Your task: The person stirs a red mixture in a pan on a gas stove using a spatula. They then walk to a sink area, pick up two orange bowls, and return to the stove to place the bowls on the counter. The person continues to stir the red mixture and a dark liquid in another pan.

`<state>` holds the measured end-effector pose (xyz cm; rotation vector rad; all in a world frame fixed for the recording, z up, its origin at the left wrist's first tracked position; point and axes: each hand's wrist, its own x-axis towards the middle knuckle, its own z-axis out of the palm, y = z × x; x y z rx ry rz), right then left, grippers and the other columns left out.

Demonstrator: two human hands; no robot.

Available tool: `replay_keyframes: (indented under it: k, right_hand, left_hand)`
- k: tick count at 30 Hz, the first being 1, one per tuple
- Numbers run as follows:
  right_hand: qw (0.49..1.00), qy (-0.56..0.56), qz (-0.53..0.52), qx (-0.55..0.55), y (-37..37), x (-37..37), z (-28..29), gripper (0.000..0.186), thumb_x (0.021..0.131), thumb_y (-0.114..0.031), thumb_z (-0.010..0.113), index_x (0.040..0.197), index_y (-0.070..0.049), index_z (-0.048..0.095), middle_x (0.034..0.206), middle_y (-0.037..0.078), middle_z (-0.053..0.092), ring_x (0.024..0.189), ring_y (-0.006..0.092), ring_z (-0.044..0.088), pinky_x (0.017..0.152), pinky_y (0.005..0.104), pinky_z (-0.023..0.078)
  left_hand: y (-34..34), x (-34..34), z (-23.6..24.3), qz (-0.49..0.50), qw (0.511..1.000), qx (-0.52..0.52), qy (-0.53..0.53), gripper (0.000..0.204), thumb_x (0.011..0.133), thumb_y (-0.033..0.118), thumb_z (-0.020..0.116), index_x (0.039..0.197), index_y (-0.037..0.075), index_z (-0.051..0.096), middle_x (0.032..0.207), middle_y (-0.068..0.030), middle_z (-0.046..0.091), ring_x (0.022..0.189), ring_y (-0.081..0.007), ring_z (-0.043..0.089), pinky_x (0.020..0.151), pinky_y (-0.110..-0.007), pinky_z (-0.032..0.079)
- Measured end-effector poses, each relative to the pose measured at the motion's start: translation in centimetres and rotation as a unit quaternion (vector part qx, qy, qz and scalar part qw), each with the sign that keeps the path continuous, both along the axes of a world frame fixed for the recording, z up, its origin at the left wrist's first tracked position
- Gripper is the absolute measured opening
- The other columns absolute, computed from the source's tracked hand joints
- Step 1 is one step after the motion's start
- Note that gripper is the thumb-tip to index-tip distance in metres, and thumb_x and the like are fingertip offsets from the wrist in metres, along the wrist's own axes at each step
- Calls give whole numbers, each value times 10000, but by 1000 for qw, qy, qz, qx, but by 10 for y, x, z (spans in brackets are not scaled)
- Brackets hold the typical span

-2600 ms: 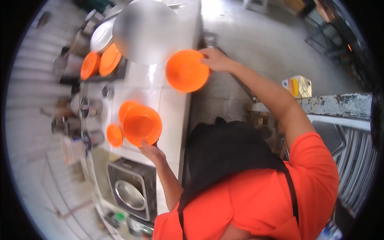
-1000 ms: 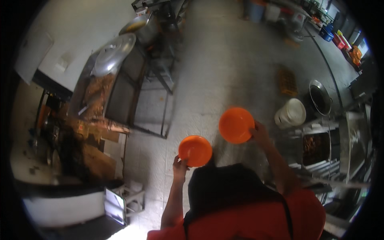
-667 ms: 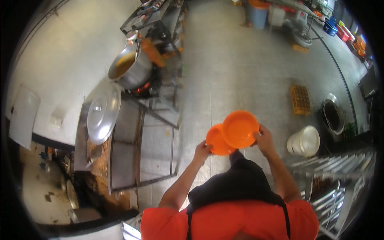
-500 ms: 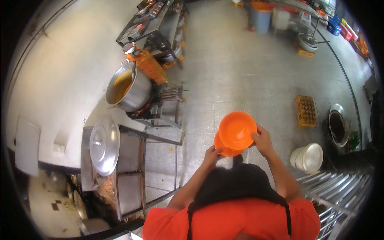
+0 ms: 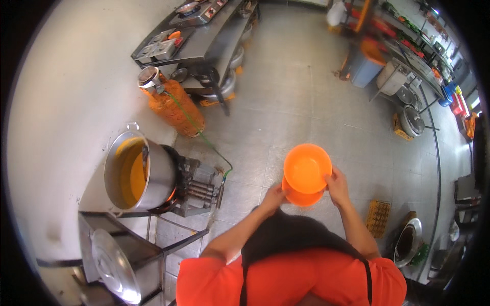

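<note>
From my end I had two bowls in view just right of the frame's centre. The right hand (image 5: 337, 186) had its fingers closed on the lower right rim of a bright orange, round, glossy bowl (image 5: 307, 166), its bare inside facing me. The left hand (image 5: 274, 197) pinched the left edge of a darker orange round bowl (image 5: 306, 199), which showed as a crescent below the first and was partly covered by it. Whether the two bowls touched, and how the fingers lay underneath, I could not tell.

At the left of the frame I saw a large silver metal pot (image 5: 162, 176) holding yellow-orange liquid (image 5: 133, 176), with a dark utensil (image 5: 145, 159) reaching into it; a flame glowed under its base. A round silver metal lid (image 5: 112, 268) lay in the lower left. Above the pot stood a scuffed orange metal gas cylinder (image 5: 178, 109). At the lower right I made out a yellow crate (image 5: 377, 219) divided into compartments and, near it, a silver metal basin (image 5: 417, 237) with something dark inside. A blue bin (image 5: 363, 71) with an orange rim stood at the upper right
</note>
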<state>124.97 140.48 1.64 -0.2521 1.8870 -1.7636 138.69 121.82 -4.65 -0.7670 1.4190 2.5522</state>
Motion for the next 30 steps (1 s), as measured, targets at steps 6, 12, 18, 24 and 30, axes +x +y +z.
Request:
replay_keyframes:
  k: [6, 12, 18, 24, 30]
  right_hand:
    - [1000, 0, 8, -22, -153, -229, 29, 386, 917, -22, 494, 1298, 45, 504, 1147, 124, 625, 655, 128, 646, 535, 241, 549]
    - [995, 72, 56, -28, -313, -481, 49, 377, 923, -36, 490, 1291, 44, 508, 1164, 124, 617, 672, 148, 658, 548, 242, 553]
    - [981, 92, 154, -78, -508, -718, 82, 364, 922, -58, 500, 1269, 49, 521, 1124, 121, 631, 671, 157, 659, 556, 247, 551]
    - [962, 112, 215, -129, -754, -928, 149, 335, 919, -60, 499, 1226, 64, 543, 1012, 137, 659, 676, 163, 664, 547, 245, 546]
    - [949, 126, 235, -167, -1008, -1086, 222, 300, 916, -62, 510, 1170, 91, 555, 997, 169, 652, 691, 192, 677, 600, 264, 578]
  left_hand:
    - [-139, -222, 19, 25, 999, 22, 8, 389, 949, 110, 523, 1318, -7, 491, 1176, -100, 619, 988, -206, 655, 833, -359, 567]
    - [-273, -468, 9, 99, 990, 87, 44, 346, 935, 102, 519, 1275, 35, 512, 1168, -100, 619, 973, -194, 659, 860, -350, 565]
    - [-448, -675, 70, 231, 968, 60, 74, 365, 906, 87, 549, 1263, 62, 478, 1082, -88, 642, 844, -152, 677, 700, -259, 593]
    - [-668, -866, 163, 270, 949, -3, 164, 269, 930, 113, 523, 1171, -6, 515, 981, -106, 669, 777, -155, 681, 661, -232, 604]
    - [-910, -1012, 219, 328, 923, -48, 196, 306, 915, 166, 535, 1160, -15, 504, 949, -154, 645, 710, -200, 670, 582, -222, 597]
